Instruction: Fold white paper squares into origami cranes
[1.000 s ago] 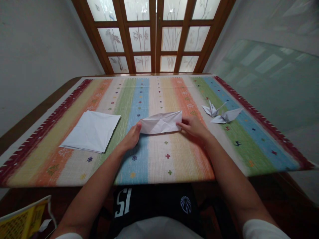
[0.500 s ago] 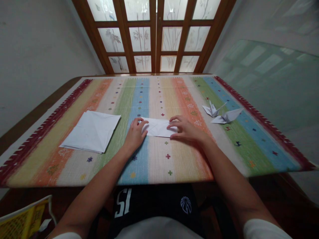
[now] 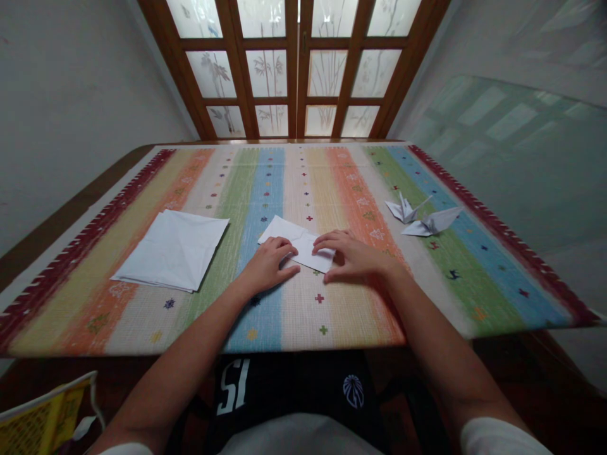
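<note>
On the tablecloth (image 3: 303,177), a folded sheet of paper (image 3: 303,243) lies near the middle of the frame, with my left hand (image 3: 270,265) on its lower left part and my right hand (image 3: 353,256) on its right end. A stack of paper sheets (image 3: 171,249) lies to its left. To its right, one origami crane (image 3: 403,212) sits just beside another origami crane (image 3: 429,222). A glazed wooden door (image 3: 294,69) stands beyond the table, at the top of the frame.

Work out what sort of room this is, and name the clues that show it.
Probably a room in a home: a striped, patterned tablecloth is spread out, wooden doors with frosted, bamboo-patterned glass stand beyond it, and two folded paper cranes lie on the cloth.
</note>
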Tool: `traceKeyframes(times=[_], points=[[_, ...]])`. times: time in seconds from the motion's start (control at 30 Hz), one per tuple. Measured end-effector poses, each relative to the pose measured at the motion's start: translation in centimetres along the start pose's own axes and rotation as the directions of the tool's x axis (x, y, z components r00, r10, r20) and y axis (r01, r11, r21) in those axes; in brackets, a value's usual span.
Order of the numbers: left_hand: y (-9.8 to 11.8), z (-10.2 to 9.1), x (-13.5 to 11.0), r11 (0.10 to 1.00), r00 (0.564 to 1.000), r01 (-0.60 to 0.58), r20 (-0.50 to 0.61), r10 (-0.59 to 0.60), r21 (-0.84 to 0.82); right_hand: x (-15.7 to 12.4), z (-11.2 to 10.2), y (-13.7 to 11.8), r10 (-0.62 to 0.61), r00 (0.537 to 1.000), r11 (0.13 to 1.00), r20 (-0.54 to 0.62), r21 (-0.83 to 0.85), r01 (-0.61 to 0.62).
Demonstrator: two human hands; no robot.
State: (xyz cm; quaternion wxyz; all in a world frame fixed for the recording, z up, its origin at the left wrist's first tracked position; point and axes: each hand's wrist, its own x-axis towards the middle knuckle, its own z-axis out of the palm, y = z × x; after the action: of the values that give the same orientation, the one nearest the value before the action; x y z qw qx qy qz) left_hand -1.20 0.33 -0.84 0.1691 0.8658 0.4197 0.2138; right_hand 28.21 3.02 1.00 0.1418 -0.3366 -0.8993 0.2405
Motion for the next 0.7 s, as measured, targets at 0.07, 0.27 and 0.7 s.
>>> traceKeyframes(times=[0.07,0.27,0.7], points=[[-0.15,-0.02,0.03,1.0,1.0,0.01,0.001,-0.01,0.008,0.01,-0.02,0.03,0.008,1.0,0.999,-0.005,0.043,-0.008],[-0.13,-0.16,0.1,1.0,1.0,0.011,0.01,-0.012,0.021,0.63,-0.02,-0.19,0.057,0.997,0.987,-0.061,0.155,-0.047],[0.18,0.59,0.85,0.974,1.0,0.01,-0.003,-0.009,0.226,0.65,0.1,-0.1,0.042,0.996,0.963,-0.075,0.271,-0.02]])
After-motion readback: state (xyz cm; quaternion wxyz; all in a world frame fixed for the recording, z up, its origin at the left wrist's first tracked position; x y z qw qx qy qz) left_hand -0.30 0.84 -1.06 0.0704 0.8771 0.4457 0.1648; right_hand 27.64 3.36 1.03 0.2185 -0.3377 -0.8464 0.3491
